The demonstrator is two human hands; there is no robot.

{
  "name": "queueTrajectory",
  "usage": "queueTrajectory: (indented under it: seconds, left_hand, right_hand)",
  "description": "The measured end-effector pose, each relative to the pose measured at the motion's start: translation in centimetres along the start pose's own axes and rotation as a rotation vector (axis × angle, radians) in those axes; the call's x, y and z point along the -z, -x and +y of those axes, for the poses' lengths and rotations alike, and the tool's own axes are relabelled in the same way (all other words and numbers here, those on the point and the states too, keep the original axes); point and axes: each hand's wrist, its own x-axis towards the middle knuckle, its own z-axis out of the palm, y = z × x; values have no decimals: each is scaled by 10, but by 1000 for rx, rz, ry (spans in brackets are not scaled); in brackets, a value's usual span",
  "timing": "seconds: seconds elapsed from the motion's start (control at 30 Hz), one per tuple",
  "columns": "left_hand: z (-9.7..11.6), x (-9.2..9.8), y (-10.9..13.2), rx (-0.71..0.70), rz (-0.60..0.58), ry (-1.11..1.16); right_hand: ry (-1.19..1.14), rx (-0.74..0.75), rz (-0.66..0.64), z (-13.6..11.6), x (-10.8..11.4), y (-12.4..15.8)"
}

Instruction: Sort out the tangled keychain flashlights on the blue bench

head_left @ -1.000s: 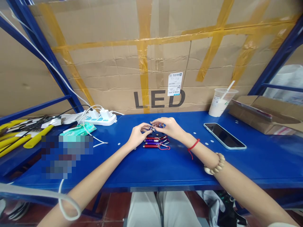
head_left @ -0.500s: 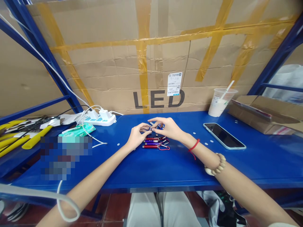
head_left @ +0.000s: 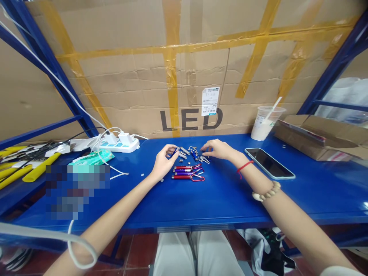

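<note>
Three small keychain flashlights (head_left: 186, 173), red and purple with carabiner clips, lie side by side on the blue table (head_left: 201, 199). Behind them sits a scatter of small metal and blue flashlight parts (head_left: 193, 152). My left hand (head_left: 163, 162) pinches a small blue flashlight piece (head_left: 174, 150) between thumb and fingers at the left of the scatter. My right hand (head_left: 217, 149) rests at the right of the scatter with its fingertips on a metal clip (head_left: 204, 158). A red string and a bead bracelet circle my right wrist.
A phone (head_left: 269, 163) lies face up at the right. A plastic cup with a straw (head_left: 266, 122) and a cardboard box (head_left: 316, 136) stand behind it. A power strip with chargers (head_left: 120, 142) and yellow-handled tools (head_left: 31, 170) lie at the left. A large LED carton forms the back wall.
My hands, joined over one small piece a second ago, have drawn apart. The left keeps a blue piece and the right has dropped onto the loose parts, which now show between them.
</note>
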Motion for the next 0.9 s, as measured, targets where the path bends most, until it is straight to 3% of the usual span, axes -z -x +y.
queueTrajectory:
  seconds: [0.2,0.33,0.5,0.7,0.9]
  left_hand:
    - [0,-1,0,18,-58,90]
    - [5,0,2,11,-144,147]
    - [10,0,5,6,-181,155]
    - [13,-1,6,-12,-201,135]
    - [12,-3,6,-42,-238,108]
  right_hand:
    - [-23,-165,109,9,-21,-7]
    - [-170,-173,170,6,-24,-8]
    - [-715,92,332,-28,-12,-3]
    - [-668,324,369,-58,-3,7]
    - [-660,303,335,-58,-9,6]
